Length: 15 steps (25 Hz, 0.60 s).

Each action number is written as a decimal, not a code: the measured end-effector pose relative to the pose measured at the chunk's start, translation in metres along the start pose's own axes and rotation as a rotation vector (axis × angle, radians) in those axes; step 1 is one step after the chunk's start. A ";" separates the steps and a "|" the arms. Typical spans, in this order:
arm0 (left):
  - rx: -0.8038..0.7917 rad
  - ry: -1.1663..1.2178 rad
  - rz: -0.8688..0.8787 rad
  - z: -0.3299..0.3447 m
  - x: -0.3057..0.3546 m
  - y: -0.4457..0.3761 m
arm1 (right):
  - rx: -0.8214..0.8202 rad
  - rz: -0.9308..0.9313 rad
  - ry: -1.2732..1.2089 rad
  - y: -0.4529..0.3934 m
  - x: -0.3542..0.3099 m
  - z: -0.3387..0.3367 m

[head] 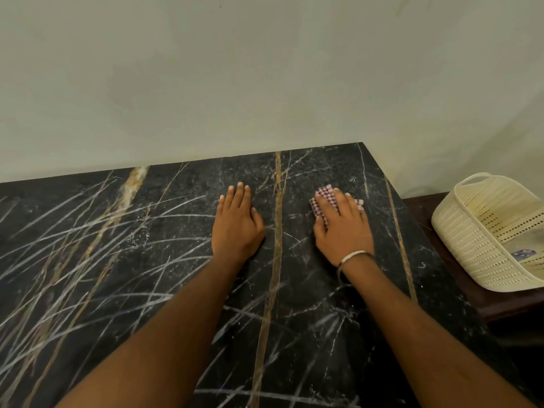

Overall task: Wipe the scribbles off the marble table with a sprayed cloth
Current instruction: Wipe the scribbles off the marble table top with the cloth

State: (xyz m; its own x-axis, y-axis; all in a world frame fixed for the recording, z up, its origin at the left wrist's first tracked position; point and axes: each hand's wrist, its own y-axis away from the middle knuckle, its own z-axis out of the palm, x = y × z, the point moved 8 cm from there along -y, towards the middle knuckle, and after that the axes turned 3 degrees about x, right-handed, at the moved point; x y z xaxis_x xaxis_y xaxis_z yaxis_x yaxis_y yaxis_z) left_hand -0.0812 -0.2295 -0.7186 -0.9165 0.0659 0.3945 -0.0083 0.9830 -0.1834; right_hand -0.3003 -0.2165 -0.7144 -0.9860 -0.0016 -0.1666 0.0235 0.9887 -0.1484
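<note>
Mid-wipe: right hand (343,228) presses the checked cloth (323,198) under flat fingers (338,201), left hand (237,222) spread flat on the worktop (147,260); next, probably sweep leftward.

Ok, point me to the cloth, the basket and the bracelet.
cloth (322,193), head view, checked corner showing beyond the fingers.
basket (468,231), head view, left outer wall.
bracelet (354,254), head view, metal band across the right wrist.

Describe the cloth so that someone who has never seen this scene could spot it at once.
Start at the dark veined marble table and go toward its far right corner. There the right hand presses flat on the cloth. It is the only patterned thing there: a small pink-and-white checked rag showing past the fingers.
</note>
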 end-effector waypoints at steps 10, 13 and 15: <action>0.008 -0.033 -0.039 0.001 -0.002 -0.002 | -0.026 0.001 0.011 -0.002 -0.027 0.004; -0.003 -0.028 -0.034 0.002 -0.002 -0.001 | -0.028 0.036 0.016 -0.013 0.002 0.002; 0.002 -0.030 -0.038 0.002 -0.002 -0.001 | -0.019 0.125 0.002 -0.020 0.026 -0.002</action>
State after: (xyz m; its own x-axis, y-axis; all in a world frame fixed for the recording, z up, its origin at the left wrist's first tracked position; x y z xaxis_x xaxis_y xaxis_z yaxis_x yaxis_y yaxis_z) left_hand -0.0801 -0.2308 -0.7207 -0.9269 0.0234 0.3745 -0.0439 0.9844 -0.1703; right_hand -0.3271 -0.2359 -0.7140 -0.9760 0.1221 -0.1805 0.1430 0.9838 -0.1078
